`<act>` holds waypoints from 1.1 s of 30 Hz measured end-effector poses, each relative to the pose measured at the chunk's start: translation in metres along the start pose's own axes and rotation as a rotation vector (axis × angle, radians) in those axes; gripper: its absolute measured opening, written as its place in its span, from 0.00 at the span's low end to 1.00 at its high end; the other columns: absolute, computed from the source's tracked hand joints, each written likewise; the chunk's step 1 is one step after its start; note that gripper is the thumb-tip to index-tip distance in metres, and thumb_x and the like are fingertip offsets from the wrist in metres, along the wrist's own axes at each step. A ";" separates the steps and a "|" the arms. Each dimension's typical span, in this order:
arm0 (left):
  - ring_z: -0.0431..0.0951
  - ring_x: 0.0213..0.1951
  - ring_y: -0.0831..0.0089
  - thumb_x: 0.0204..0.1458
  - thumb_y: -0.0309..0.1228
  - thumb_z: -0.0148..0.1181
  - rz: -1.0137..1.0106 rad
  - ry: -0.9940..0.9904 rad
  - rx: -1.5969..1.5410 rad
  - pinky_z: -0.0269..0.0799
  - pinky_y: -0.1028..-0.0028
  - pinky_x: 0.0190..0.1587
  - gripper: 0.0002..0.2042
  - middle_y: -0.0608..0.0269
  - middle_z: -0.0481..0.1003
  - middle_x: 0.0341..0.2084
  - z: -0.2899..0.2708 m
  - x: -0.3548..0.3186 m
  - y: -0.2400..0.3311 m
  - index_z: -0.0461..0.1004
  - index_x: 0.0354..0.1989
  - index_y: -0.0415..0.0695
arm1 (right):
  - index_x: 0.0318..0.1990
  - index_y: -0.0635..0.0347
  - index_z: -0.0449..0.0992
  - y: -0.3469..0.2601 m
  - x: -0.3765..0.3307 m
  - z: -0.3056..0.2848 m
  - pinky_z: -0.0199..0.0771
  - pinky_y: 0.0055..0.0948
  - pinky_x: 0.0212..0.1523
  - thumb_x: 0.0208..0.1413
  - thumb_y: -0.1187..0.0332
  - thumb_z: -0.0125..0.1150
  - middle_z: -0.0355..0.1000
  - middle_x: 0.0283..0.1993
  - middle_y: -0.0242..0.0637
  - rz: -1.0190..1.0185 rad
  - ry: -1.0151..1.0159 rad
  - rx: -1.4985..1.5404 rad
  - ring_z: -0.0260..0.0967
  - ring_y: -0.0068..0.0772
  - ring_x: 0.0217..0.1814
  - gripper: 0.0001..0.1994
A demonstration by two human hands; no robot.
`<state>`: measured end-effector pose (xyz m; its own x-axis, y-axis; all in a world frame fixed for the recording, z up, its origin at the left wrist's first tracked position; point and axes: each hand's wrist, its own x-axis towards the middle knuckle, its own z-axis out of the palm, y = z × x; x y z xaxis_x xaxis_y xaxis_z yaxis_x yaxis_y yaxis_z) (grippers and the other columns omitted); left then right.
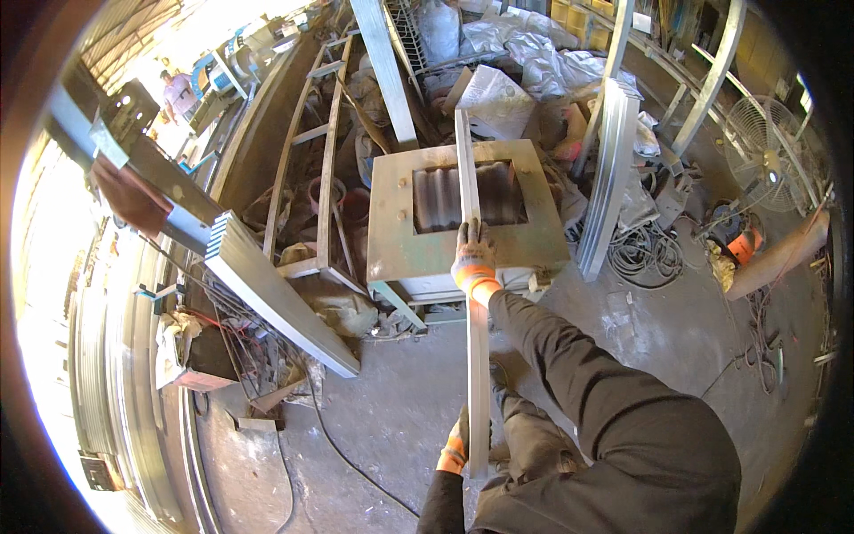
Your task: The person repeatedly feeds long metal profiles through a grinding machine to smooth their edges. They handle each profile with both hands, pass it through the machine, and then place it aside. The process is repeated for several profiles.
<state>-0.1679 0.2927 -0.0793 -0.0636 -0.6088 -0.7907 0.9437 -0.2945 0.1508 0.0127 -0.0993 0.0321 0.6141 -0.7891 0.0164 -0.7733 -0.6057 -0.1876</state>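
A long grey metal strip (pixel 469 191) runs from near my body out over a rusty green machine (pixel 391 222) with a square opening showing ribbed rollers. My right hand (pixel 473 258), in a grey and orange glove, grips the strip where it lies on the machine's front plate. My left hand (pixel 455 445), gloved the same way, holds the strip's near end close to my body; it is partly hidden behind the strip.
A stack of grey metal profiles (pixel 276 294) leans at the left. Curved metal frames (pixel 311 151) lie behind. Another bundle of profiles (pixel 609 178) stands right of the machine, with cables (pixel 645 254) and a fan (pixel 765 151). A person (pixel 181 92) stands far left.
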 end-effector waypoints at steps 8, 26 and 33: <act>0.82 0.27 0.60 0.73 0.64 0.56 0.075 0.086 -0.141 0.82 0.57 0.31 0.28 0.63 0.82 0.28 -0.156 -0.119 -0.204 0.83 0.40 0.49 | 0.87 0.66 0.53 -0.031 -0.276 0.021 0.60 0.69 0.82 0.61 0.65 0.65 0.49 0.92 0.56 -0.027 0.050 0.054 0.47 0.69 0.93 0.47; 0.85 0.53 0.66 0.76 0.62 0.52 0.822 0.462 0.878 0.83 0.64 0.58 0.33 0.54 0.85 0.53 -0.165 -0.322 -0.332 0.79 0.63 0.39 | 0.73 0.60 0.70 0.004 -0.492 0.070 0.91 0.33 0.60 0.62 0.78 0.81 0.83 0.61 0.44 0.353 -0.359 1.541 0.85 0.34 0.59 0.34; 0.83 0.58 0.70 0.63 0.28 0.79 0.516 0.319 0.589 0.78 0.67 0.64 0.28 0.58 0.85 0.56 -0.129 -0.353 -0.309 0.76 0.70 0.35 | 0.70 0.60 0.77 0.029 -0.505 0.049 0.87 0.37 0.59 0.65 0.65 0.82 0.83 0.63 0.36 0.408 -0.537 1.738 0.83 0.32 0.59 0.29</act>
<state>-0.3954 0.6936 0.0769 0.5076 -0.5611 -0.6538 0.4999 -0.4263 0.7539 -0.3118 0.2870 -0.0301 0.7014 -0.5176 -0.4901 -0.0726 0.6321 -0.7715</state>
